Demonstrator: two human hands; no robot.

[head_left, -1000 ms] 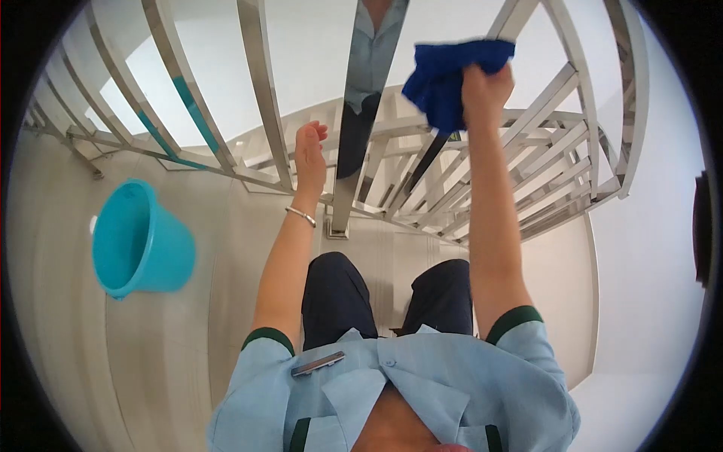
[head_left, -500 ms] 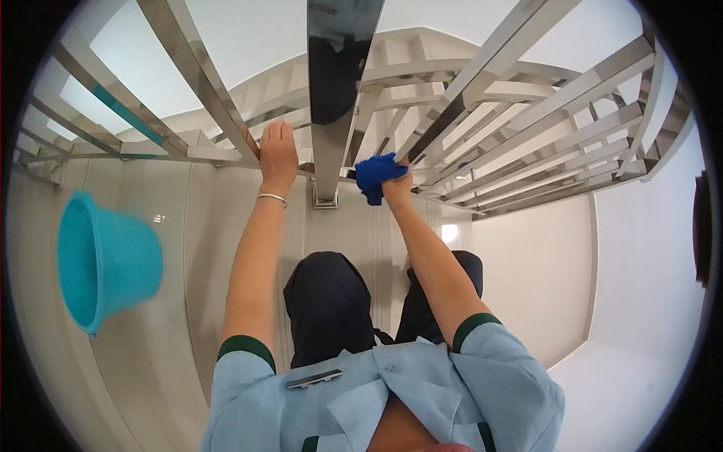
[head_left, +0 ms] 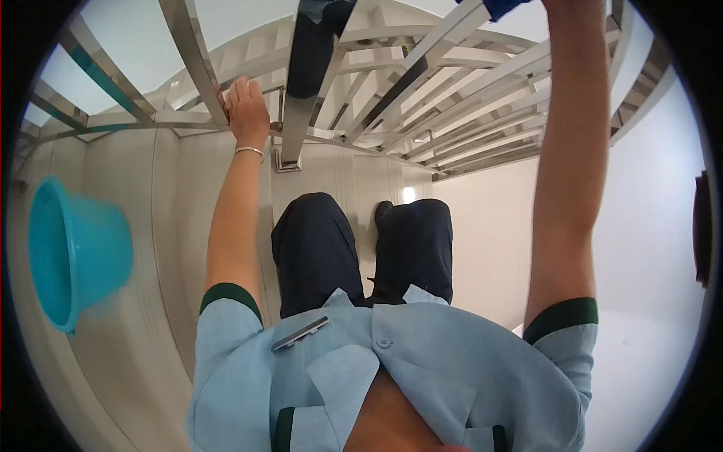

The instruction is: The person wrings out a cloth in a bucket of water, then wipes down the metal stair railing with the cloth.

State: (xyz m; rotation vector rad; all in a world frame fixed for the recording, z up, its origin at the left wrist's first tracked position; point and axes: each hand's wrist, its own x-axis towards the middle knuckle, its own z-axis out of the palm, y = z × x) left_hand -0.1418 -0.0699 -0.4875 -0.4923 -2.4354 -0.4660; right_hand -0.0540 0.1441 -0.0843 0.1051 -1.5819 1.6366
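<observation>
My left hand [head_left: 247, 113] is closed on the bottom bar of a shiny metal stair railing [head_left: 181, 119], beside a slanting baluster [head_left: 184, 53]. A thin bracelet [head_left: 248, 151] circles that wrist. At the top edge, right of centre, my right hand [head_left: 563, 4] is mostly cut off by the frame. A blue cloth [head_left: 506, 6] shows at its fingers, against the upper part of a metal baluster [head_left: 444, 34]. Between my arms stands a thick square post [head_left: 297, 120] with a dark reflection on its upper face.
A turquoise bucket [head_left: 98, 245] stands on the pale steps [head_left: 169, 226] at the left. Beyond the railing, more stairs [head_left: 256, 53] curve away. My knees [head_left: 316, 241] are below the post. A white wall [head_left: 648, 226] rises at the right, with a dark object [head_left: 701, 230] at its edge.
My right hand has risen with the blue cloth from the railing's bottom bar to the top edge of the view. My left hand stays on the bar. The whole view has shifted slightly.
</observation>
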